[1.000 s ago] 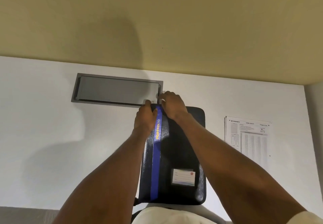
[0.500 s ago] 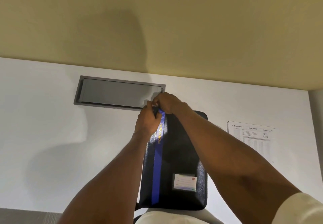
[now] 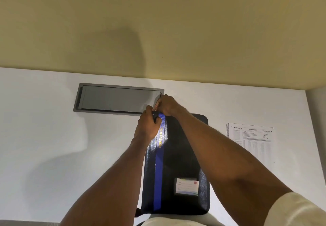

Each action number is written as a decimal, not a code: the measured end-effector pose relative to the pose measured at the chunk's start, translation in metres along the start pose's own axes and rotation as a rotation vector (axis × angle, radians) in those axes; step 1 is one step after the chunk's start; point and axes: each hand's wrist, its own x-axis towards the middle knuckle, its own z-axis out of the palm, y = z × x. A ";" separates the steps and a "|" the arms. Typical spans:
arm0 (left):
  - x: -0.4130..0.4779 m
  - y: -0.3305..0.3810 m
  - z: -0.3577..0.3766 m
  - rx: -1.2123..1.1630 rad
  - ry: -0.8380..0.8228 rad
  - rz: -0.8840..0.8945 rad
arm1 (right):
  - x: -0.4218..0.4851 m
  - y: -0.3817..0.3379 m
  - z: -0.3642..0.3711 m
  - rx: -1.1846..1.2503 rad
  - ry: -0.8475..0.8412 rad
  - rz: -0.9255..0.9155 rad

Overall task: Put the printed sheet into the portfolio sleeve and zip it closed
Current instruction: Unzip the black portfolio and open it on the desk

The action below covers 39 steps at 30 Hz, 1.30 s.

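A black portfolio sleeve (image 3: 178,169) with a blue stripe and gold lettering lies lengthwise on the white desk, a name card near its close end. My left hand (image 3: 147,128) grips its far left corner. My right hand (image 3: 167,105) pinches something small at the far edge beside the stripe, most likely the zip pull; the pull itself is hidden by my fingers. The printed sheet (image 3: 254,142), with a table of small text, lies flat on the desk to the right of the sleeve, apart from both hands.
A grey recessed cable hatch (image 3: 114,99) sits in the white desk (image 3: 44,137) just beyond my hands. A yellow wall rises behind the desk. The desk's right edge meets a grey panel (image 3: 317,128). My pale clothing shows at the bottom.
My right hand has shifted slightly left along the sleeve's far edge and closed into a pinch. My left hand keeps its grip on the corner. The sheet has not moved.
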 end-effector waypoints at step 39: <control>0.010 -0.010 -0.005 0.028 -0.035 0.008 | -0.064 0.107 -0.057 -0.321 0.177 -0.162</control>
